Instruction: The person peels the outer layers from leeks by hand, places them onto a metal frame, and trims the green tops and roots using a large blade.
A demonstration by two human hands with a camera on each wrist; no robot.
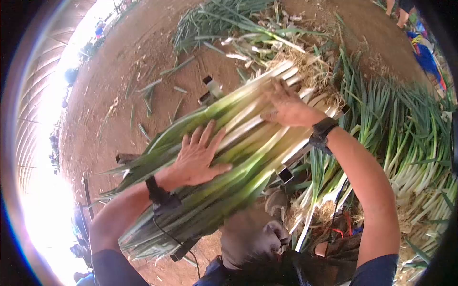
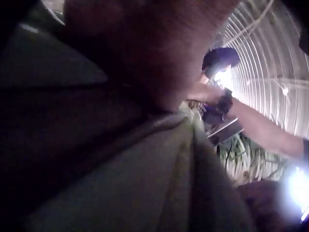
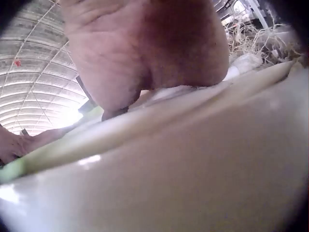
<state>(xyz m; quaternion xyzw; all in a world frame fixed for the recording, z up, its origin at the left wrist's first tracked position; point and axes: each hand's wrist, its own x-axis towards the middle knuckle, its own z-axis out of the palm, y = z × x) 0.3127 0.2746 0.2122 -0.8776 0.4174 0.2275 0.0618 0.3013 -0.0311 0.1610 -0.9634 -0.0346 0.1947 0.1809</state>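
A big bundle of long green onions point(image 1: 248, 167) lies slanting across a metal stand in the head view, leaves at lower left, white stems and roots at upper right. My left hand point(image 1: 198, 159) rests flat on the green leaves with its fingers spread. On the white stems near the roots lies my right hand point(image 1: 288, 107), fingers extended. The right wrist view shows the right hand point(image 3: 149, 53) against pale stems point(image 3: 145, 121). Close and dark in the left wrist view, the left hand point(image 2: 140, 53) touches the leaves point(image 2: 120, 179).
More onions point(image 1: 391, 109) are piled along the right side, with another heap point(image 1: 214, 24) at the top. Cut leaf pieces point(image 1: 150, 93) litter the dirt floor point(image 1: 95, 119). Metal stand ends point(image 1: 285, 175) stick out beside the bundle. Part of another person point(image 1: 403, 14) shows at top right.
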